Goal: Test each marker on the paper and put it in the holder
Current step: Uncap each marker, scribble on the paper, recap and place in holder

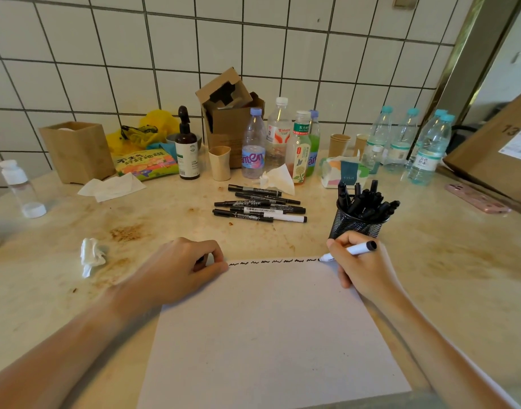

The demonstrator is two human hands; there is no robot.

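A white sheet of paper (268, 335) lies on the table in front of me, with a row of black squiggles (271, 262) along its top edge. My right hand (359, 270) grips a white marker with a black end (353, 250), its tip touching the paper at the right end of the row. My left hand (179, 267) rests curled on the paper's top left corner, with something small and dark between its fingers, possibly a cap. A black mesh holder (356, 225) full of black markers stands just behind my right hand. Several loose markers (259, 205) lie further back.
Bottles (253, 143), paper cups (220, 162), a cardboard box (229, 113), a tissue pack (342, 172) and a brown spray bottle (188, 146) crowd the back by the tiled wall. A crumpled tissue (91, 255) lies left of the paper. A pink phone (477, 199) lies at right.
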